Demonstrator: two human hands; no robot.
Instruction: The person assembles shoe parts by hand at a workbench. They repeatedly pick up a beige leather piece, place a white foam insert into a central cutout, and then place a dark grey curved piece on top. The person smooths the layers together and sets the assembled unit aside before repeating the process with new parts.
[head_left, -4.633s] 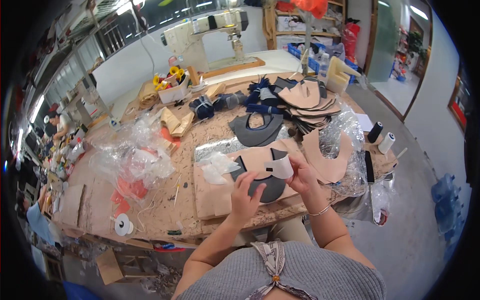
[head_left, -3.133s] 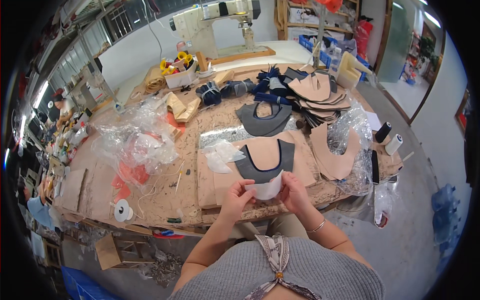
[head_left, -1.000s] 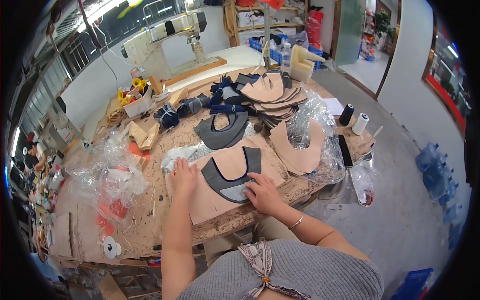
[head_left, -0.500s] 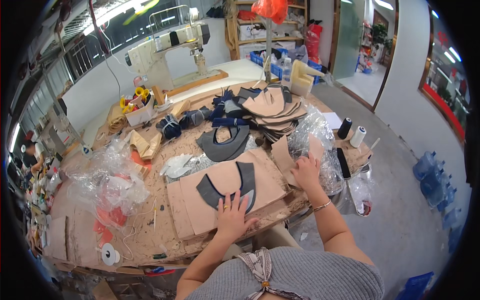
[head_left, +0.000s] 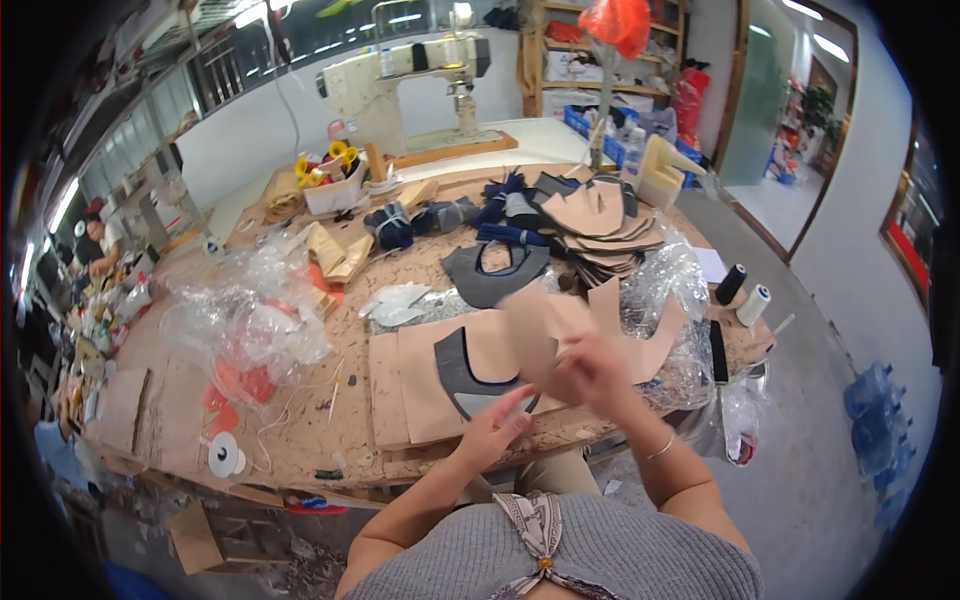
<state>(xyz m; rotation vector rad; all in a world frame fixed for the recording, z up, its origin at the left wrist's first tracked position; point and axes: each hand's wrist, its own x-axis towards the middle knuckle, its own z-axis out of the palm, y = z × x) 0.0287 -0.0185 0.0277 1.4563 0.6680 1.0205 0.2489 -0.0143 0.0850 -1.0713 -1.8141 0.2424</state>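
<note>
My right hand is closed on a tan, leather-like cut piece, blurred by motion and lifted over the board. My left hand has its fingers stretched out just below that piece; whether they touch it I cannot tell. Beneath lies a grey U-shaped piece with a dark edge, resting on flat tan sheets and partly covered by the raised piece and my left hand. Another tan U-shaped piece lies to the right, beside clear plastic wrap.
Behind are a grey curved piece, a stack of tan pieces and dark bundles. Crumpled plastic covers the left. Thread spools stand at the right edge. A sewing machine stands at the back.
My right hand has picked up a tan piece from the right and brought it left over the grey one. My left hand has lifted off the grey piece. The view has shifted.
</note>
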